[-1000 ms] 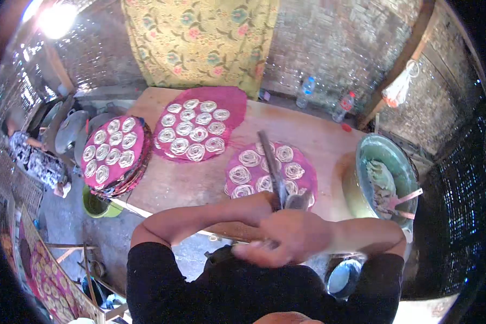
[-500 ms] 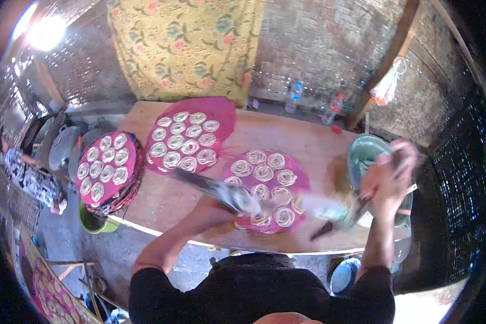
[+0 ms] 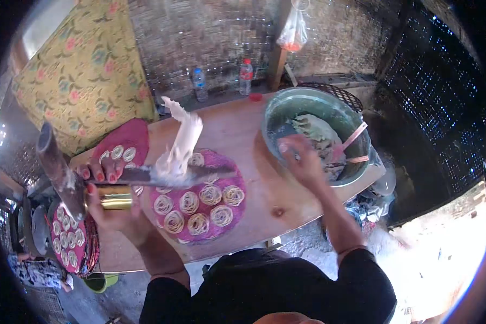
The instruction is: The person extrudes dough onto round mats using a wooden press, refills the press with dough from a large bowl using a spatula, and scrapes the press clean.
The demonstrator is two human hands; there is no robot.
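Observation:
My left hand (image 3: 110,202) is wrapped round a press tool with a brass cylinder (image 3: 116,197) and dark wooden handles (image 3: 59,162). Pale dough (image 3: 182,143) sticks up from the tool's flat bar, above a round pink cloth (image 3: 200,237) with several coiled noodle rings (image 3: 210,194). My right hand (image 3: 302,159) is over the near-left part of a large green basin (image 3: 275,108), its fingers bent; what they hold, if anything, is hidden. A lump of dough (image 3: 316,128) lies in the basin, beside a pink-handled utensil (image 3: 355,136).
Plastic bottles (image 3: 200,85) stand along the back of the wooden table (image 3: 270,200). A second pink cloth (image 3: 127,137) with rings lies back left. Stacked ring-covered cloths (image 3: 67,237) are at the far left, near another person (image 3: 38,270). A bag (image 3: 293,31) hangs from a post.
The view has turned right. My hands have parted: the left holds the tool, now with dough standing on it, while the right has moved over to the basin.

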